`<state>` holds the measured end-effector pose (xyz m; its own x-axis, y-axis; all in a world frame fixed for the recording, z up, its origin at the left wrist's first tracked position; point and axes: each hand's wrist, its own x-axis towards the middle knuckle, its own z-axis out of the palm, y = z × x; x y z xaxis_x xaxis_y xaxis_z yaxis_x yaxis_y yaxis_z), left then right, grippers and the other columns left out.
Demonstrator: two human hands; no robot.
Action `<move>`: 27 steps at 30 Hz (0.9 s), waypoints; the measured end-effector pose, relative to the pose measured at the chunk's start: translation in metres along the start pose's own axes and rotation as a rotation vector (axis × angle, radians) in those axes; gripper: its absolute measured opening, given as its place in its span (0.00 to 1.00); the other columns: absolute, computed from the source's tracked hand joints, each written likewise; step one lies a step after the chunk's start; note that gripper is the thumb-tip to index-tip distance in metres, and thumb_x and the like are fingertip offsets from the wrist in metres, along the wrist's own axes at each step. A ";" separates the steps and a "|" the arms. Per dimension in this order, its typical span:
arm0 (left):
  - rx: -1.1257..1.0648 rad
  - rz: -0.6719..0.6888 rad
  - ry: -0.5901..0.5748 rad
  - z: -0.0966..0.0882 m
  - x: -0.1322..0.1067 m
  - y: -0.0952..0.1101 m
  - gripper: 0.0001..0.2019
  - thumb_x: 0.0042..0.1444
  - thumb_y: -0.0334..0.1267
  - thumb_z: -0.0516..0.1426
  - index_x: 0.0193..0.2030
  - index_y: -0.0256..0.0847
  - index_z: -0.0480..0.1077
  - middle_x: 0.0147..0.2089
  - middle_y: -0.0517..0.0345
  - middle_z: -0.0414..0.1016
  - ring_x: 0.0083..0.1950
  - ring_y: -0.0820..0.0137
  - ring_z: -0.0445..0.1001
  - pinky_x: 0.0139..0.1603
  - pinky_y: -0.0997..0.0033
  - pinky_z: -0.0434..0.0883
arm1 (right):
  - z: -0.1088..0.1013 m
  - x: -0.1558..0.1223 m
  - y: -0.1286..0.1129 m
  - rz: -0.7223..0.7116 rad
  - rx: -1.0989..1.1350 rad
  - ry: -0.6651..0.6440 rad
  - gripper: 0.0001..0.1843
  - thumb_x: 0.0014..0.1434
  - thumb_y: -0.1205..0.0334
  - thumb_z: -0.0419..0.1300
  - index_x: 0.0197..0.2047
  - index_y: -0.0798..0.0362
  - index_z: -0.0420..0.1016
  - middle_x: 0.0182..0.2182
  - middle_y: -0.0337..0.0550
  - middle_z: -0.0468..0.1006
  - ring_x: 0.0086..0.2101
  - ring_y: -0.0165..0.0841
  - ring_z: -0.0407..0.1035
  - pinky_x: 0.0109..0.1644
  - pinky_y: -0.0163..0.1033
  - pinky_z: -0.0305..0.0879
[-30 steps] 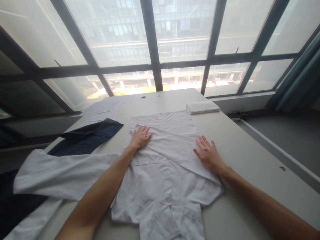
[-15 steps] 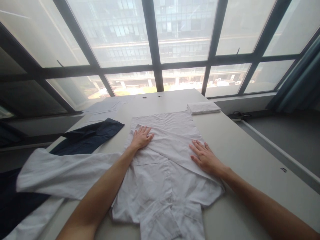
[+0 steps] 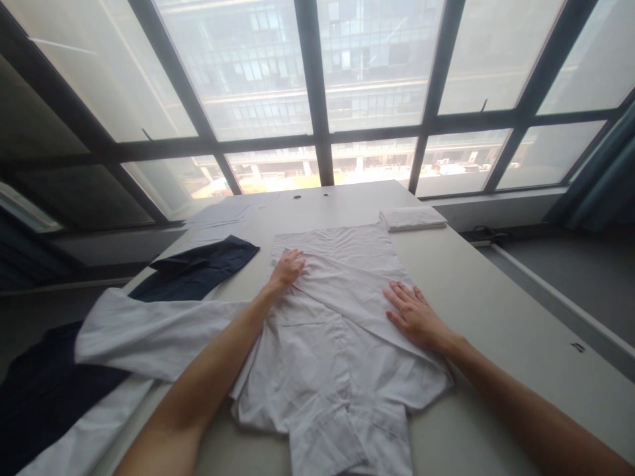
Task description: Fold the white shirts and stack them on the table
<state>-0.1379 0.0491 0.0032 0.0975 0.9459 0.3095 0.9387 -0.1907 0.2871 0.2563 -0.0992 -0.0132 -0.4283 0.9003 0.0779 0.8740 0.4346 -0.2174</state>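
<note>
A white shirt [image 3: 337, 344] lies spread on the pale table [image 3: 486, 311], its sleeve folded across the body. My left hand [image 3: 288, 270] rests flat on the shirt's upper left part, fingers stretched out. On the shirt's right side my right hand [image 3: 411, 311] presses down, open with fingers apart. Neither hand holds anything.
A dark navy garment [image 3: 198, 268] lies left of the shirt, partly over another white garment [image 3: 149, 330]. A folded white cloth [image 3: 411, 218] sits at the table's far right. Flat white fabric [image 3: 223, 213] lies at the far left. Large windows stand behind the table.
My right hand slid slightly leftward over the shirt, then back a little. The view has shifted to the left, so everything sits further right in the picture. My left hand stays put.
</note>
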 end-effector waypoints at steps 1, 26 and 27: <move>0.000 -0.002 0.022 -0.006 0.000 -0.001 0.19 0.64 0.37 0.53 0.60 0.38 0.73 0.65 0.45 0.72 0.68 0.61 0.67 0.69 0.59 0.63 | 0.001 0.000 0.001 -0.003 -0.001 0.006 0.32 0.72 0.50 0.45 0.74 0.54 0.55 0.74 0.53 0.47 0.73 0.43 0.40 0.74 0.58 0.37; 0.506 -0.476 0.299 -0.191 -0.188 -0.135 0.16 0.63 0.35 0.52 0.53 0.39 0.76 0.55 0.45 0.78 0.51 0.54 0.77 0.51 0.57 0.73 | 0.008 -0.005 0.008 -0.148 0.191 0.390 0.24 0.69 0.55 0.51 0.64 0.54 0.69 0.65 0.56 0.68 0.67 0.47 0.58 0.69 0.59 0.59; 0.549 -0.548 0.285 -0.201 -0.193 -0.147 0.16 0.62 0.35 0.54 0.54 0.38 0.75 0.56 0.44 0.77 0.50 0.52 0.77 0.48 0.55 0.73 | 0.009 -0.005 0.007 -0.157 0.193 0.390 0.24 0.69 0.55 0.51 0.64 0.53 0.69 0.65 0.56 0.68 0.67 0.47 0.58 0.69 0.59 0.59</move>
<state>-0.3616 -0.1586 0.0834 -0.4392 0.7507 0.4935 0.8641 0.5033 0.0034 0.2630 -0.1006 -0.0236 -0.4015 0.7820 0.4768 0.7309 0.5873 -0.3478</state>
